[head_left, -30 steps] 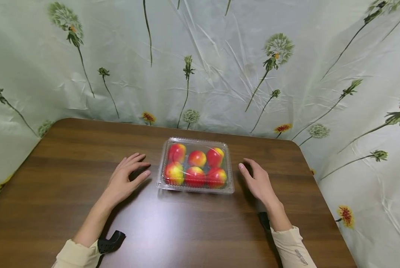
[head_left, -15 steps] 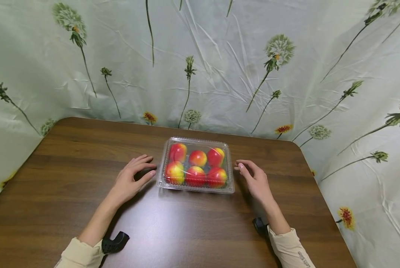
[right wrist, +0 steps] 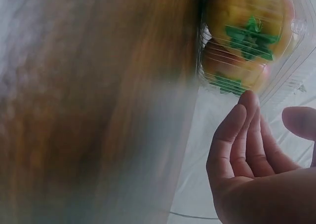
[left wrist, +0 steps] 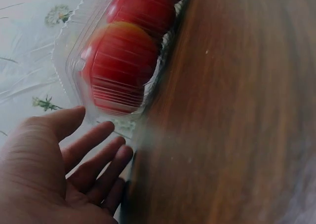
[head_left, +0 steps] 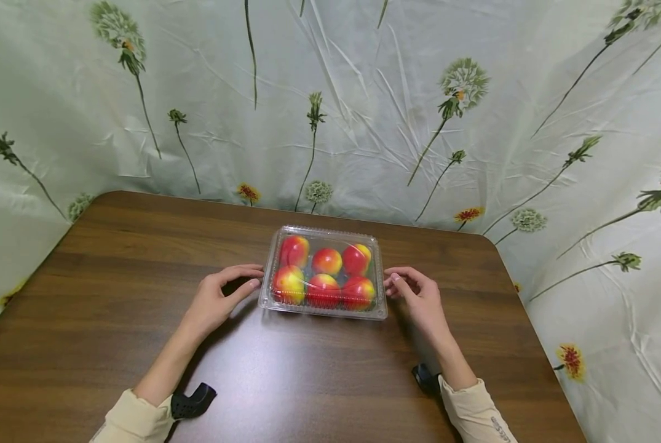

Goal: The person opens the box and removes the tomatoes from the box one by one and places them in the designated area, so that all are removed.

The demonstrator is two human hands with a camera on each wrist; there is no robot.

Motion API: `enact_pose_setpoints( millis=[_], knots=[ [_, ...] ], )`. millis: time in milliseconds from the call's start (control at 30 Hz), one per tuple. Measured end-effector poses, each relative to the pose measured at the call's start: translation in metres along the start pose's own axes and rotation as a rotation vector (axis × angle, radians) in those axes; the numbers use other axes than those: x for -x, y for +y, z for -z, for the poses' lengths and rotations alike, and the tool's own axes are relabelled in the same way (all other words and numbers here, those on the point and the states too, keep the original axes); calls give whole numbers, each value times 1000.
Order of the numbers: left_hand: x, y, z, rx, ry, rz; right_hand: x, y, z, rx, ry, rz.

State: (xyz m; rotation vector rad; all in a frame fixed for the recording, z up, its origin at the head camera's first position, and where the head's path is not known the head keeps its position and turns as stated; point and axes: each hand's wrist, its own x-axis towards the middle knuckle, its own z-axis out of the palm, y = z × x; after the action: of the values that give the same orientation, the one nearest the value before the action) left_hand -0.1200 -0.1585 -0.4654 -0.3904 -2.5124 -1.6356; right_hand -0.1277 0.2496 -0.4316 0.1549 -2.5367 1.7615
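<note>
A clear plastic clamshell box [head_left: 330, 315] lies with its lid down, holding several red and yellow fruits [head_left: 323, 290]. Green leafy pieces [right wrist: 252, 39] show on the fruit in the right wrist view. My left hand [head_left: 215, 300] is at the box's left side, thumb and fingers spread apart, fingertips at or just short of the edge. Over on the right side, my right hand [head_left: 423, 301] has its fingers loosely bent, the tips close to the box's edge. Whether either hand touches the plastic I cannot tell. Neither holds anything.
The box rests toward the back of a brown wooden table [head_left: 308, 381] with rounded far corners. A pale curtain [head_left: 363, 92] printed with dandelions hangs behind and beside the table. Black wrist mounts [head_left: 193, 401] sit by both beige sleeves.
Both hands have moved inward, the left rightward and the right leftward, up to the sides of the box. The box and fruits have stayed in place.
</note>
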Motion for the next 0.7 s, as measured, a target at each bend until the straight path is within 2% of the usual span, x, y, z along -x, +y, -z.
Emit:
enact_pose_setpoints(
  millis=[133, 367, 500, 700],
  knots=[
    [1, 1, -2, 92, -17, 47, 1, 1, -2, 0, -10, -4],
    [2, 5, -10, 393, -62, 172, 1, 0, -4, -13, -25, -3],
    [2, 7, -12, 435, -74, 182, 1, 2, -4, -10, -26, 2],
    [2, 6, -11, 469, -80, 161, 1, 1, -4, 1, -22, 7]
  ],
)
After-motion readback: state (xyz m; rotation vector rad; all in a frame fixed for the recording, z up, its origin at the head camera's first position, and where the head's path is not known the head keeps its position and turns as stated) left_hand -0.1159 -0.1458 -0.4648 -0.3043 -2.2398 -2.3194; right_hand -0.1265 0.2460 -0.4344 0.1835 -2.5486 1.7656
